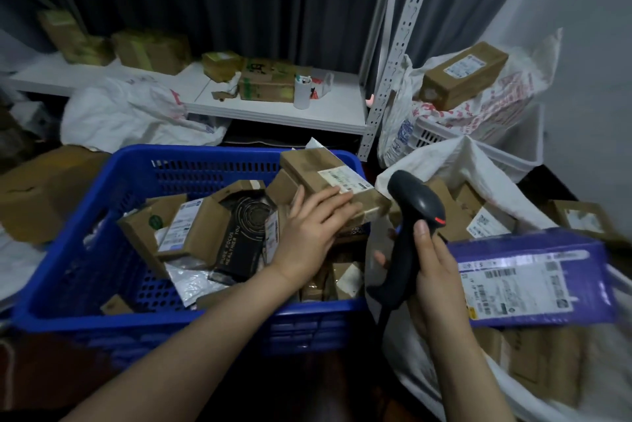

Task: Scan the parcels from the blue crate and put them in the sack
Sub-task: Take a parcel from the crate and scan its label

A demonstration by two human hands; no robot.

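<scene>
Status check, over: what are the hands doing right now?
Left hand flat on cardboard parcel in blue crate. Right hand grips scanner. Purple parcel over sack opening.

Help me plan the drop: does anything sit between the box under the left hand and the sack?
Yes. The scanner, held upright in the right hand, stands between the box and the sack's rim. Inside, the purple parcel lies across the near side.

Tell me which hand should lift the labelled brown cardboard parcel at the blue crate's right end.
Left. The left hand rests on that brown cardboard parcel; the right hand grips the dark handheld scanner.
</scene>
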